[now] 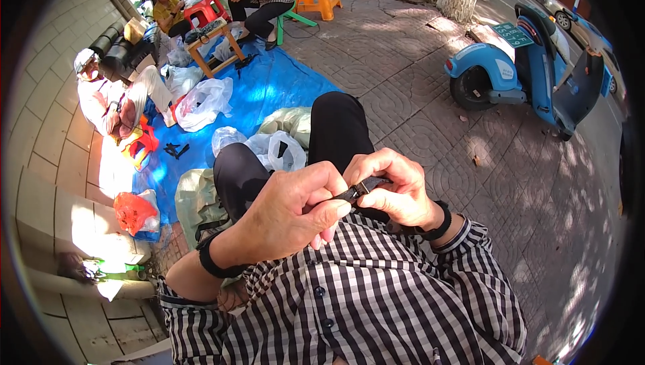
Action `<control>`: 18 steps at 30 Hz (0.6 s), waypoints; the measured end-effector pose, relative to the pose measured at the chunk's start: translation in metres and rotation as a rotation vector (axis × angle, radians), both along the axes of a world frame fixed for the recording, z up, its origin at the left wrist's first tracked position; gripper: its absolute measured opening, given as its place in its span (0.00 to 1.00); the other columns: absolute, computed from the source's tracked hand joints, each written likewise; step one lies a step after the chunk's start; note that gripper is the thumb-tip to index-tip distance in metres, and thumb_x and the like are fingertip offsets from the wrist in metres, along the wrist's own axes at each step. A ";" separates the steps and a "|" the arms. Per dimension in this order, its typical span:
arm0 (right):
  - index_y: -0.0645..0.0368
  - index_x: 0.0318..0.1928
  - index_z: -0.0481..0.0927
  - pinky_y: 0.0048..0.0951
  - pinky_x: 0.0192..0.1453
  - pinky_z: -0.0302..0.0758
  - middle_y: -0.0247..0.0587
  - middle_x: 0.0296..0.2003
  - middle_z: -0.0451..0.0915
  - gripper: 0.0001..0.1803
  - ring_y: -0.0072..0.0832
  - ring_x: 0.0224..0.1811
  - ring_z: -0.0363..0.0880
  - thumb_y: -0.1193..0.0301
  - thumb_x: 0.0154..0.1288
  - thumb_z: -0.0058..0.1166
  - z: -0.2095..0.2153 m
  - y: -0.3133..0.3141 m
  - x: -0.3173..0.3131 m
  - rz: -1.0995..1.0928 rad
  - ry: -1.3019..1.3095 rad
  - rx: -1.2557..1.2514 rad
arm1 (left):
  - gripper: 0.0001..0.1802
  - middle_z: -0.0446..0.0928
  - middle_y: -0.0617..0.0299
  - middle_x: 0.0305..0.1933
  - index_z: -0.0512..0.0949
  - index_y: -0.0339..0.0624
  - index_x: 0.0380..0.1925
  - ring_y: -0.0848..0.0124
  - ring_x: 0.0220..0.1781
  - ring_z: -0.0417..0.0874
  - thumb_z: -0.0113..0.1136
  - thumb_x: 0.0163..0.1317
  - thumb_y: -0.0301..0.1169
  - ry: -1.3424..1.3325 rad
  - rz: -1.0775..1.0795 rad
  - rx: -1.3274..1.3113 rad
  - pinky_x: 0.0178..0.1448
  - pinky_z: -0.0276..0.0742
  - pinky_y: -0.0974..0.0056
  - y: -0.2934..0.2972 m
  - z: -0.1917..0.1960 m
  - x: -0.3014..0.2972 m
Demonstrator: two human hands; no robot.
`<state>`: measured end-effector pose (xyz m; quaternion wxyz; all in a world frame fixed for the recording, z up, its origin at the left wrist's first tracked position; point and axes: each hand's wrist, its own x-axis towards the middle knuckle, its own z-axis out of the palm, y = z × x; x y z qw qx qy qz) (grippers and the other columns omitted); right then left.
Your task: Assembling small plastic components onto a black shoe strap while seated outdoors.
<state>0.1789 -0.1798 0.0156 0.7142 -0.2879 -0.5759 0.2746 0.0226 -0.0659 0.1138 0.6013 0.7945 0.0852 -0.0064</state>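
My left hand (289,202) and my right hand (398,189) meet in front of my chest, above my lap. Both pinch one small black strap-like piece (351,194) between thumb and fingers. A thin, shiny bit shows on it beside my right thumb; its exact kind is too small to make out, and the fingers cover both its ends. Each wrist wears a black band. Beneath the hands are my knees in black trousers, with white plastic bags (283,153) just beyond them.
A blue tarp (295,76) spreads ahead and left, bearing plastic bags (205,103) and black pieces (177,151). People sit along its far and left sides, near a wooden stool (213,36). A blue scooter (494,69) stands right on the paving; a tiled wall (40,110) runs left.
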 end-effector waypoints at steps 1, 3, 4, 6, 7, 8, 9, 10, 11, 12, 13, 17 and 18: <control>0.66 0.43 0.73 0.24 0.44 0.76 0.41 0.37 0.79 0.13 0.24 0.39 0.79 0.75 0.60 0.58 0.000 0.000 -0.001 0.001 -0.001 0.000 | 0.06 0.75 0.62 0.20 0.69 0.35 0.33 0.81 0.17 0.75 0.52 0.64 0.26 0.003 -0.009 -0.026 0.20 0.70 0.77 0.001 0.000 0.000; 0.66 0.43 0.73 0.24 0.44 0.75 0.41 0.39 0.78 0.13 0.23 0.40 0.79 0.75 0.60 0.58 0.000 0.001 -0.001 0.026 0.060 0.005 | 0.06 0.75 0.62 0.20 0.69 0.34 0.33 0.81 0.18 0.75 0.52 0.64 0.26 0.008 -0.019 -0.051 0.21 0.70 0.77 0.001 0.000 0.001; 0.66 0.43 0.73 0.24 0.44 0.75 0.41 0.39 0.78 0.13 0.23 0.40 0.79 0.75 0.60 0.58 -0.001 0.001 -0.001 0.025 0.060 0.005 | 0.05 0.76 0.61 0.20 0.69 0.34 0.33 0.80 0.18 0.75 0.52 0.64 0.26 0.001 -0.029 -0.062 0.21 0.71 0.77 0.001 0.001 0.002; 0.67 0.43 0.73 0.24 0.44 0.75 0.42 0.38 0.78 0.13 0.24 0.39 0.79 0.75 0.60 0.58 -0.001 0.001 -0.001 -0.009 0.032 0.033 | 0.05 0.76 0.61 0.21 0.68 0.34 0.33 0.80 0.19 0.76 0.52 0.64 0.25 -0.007 -0.038 -0.074 0.22 0.71 0.77 -0.001 0.002 0.002; 0.67 0.43 0.73 0.24 0.44 0.75 0.42 0.38 0.78 0.13 0.24 0.39 0.79 0.75 0.60 0.58 -0.001 0.001 -0.001 -0.009 0.031 0.033 | 0.05 0.76 0.62 0.20 0.68 0.34 0.33 0.80 0.19 0.76 0.52 0.64 0.25 -0.018 -0.032 -0.054 0.22 0.72 0.76 -0.001 0.001 0.002; 0.67 0.43 0.73 0.24 0.43 0.75 0.43 0.37 0.79 0.13 0.25 0.39 0.79 0.75 0.60 0.58 -0.001 0.000 0.001 -0.029 -0.006 0.038 | 0.05 0.76 0.62 0.20 0.68 0.34 0.33 0.80 0.20 0.76 0.52 0.64 0.25 -0.030 -0.024 -0.033 0.22 0.72 0.76 -0.001 0.000 0.003; 0.67 0.43 0.73 0.24 0.42 0.75 0.44 0.37 0.79 0.13 0.26 0.38 0.79 0.75 0.60 0.58 -0.001 0.000 0.002 -0.049 -0.042 0.043 | 0.05 0.76 0.62 0.20 0.68 0.34 0.33 0.80 0.20 0.76 0.52 0.64 0.25 -0.031 -0.023 -0.033 0.22 0.72 0.76 -0.001 0.000 0.003; 0.67 0.43 0.73 0.24 0.42 0.75 0.44 0.37 0.79 0.13 0.26 0.38 0.79 0.75 0.60 0.58 0.000 0.001 0.002 -0.048 -0.043 0.042 | 0.05 0.76 0.62 0.20 0.68 0.35 0.33 0.80 0.20 0.76 0.52 0.64 0.25 -0.045 -0.029 0.025 0.23 0.73 0.76 -0.001 0.000 0.003; 0.67 0.42 0.71 0.27 0.40 0.73 0.45 0.34 0.77 0.13 0.28 0.36 0.77 0.75 0.60 0.58 0.002 0.001 0.001 -0.051 -0.067 0.062 | 0.04 0.76 0.62 0.20 0.69 0.35 0.33 0.80 0.20 0.77 0.52 0.64 0.24 -0.059 -0.035 0.082 0.23 0.73 0.76 -0.001 0.000 0.002; 0.66 0.41 0.70 0.30 0.38 0.71 0.46 0.31 0.76 0.13 0.30 0.33 0.75 0.75 0.60 0.58 0.003 0.002 0.000 -0.055 -0.091 0.082 | 0.04 0.76 0.62 0.20 0.69 0.35 0.33 0.80 0.20 0.77 0.52 0.64 0.24 -0.061 -0.033 0.081 0.23 0.73 0.76 -0.002 -0.001 0.002; 0.66 0.41 0.70 0.30 0.38 0.71 0.46 0.31 0.76 0.13 0.30 0.33 0.75 0.75 0.60 0.58 0.003 0.002 0.000 -0.052 -0.092 0.080 | 0.04 0.76 0.63 0.20 0.69 0.36 0.33 0.80 0.20 0.77 0.53 0.64 0.24 -0.070 -0.025 0.115 0.23 0.73 0.75 -0.002 -0.002 0.001; 0.66 0.42 0.71 0.32 0.39 0.71 0.47 0.32 0.77 0.12 0.32 0.35 0.75 0.76 0.59 0.57 0.003 0.001 -0.002 -0.036 -0.074 0.076 | 0.04 0.77 0.63 0.19 0.69 0.36 0.33 0.80 0.20 0.78 0.54 0.63 0.24 -0.138 -0.017 0.289 0.23 0.72 0.75 -0.004 -0.005 -0.002; 0.65 0.42 0.71 0.32 0.39 0.71 0.48 0.32 0.77 0.12 0.32 0.36 0.75 0.77 0.60 0.57 0.002 0.002 -0.003 -0.020 -0.055 0.073 | 0.04 0.77 0.63 0.19 0.69 0.36 0.33 0.80 0.20 0.78 0.54 0.63 0.24 -0.139 -0.014 0.286 0.23 0.72 0.75 -0.004 -0.006 -0.003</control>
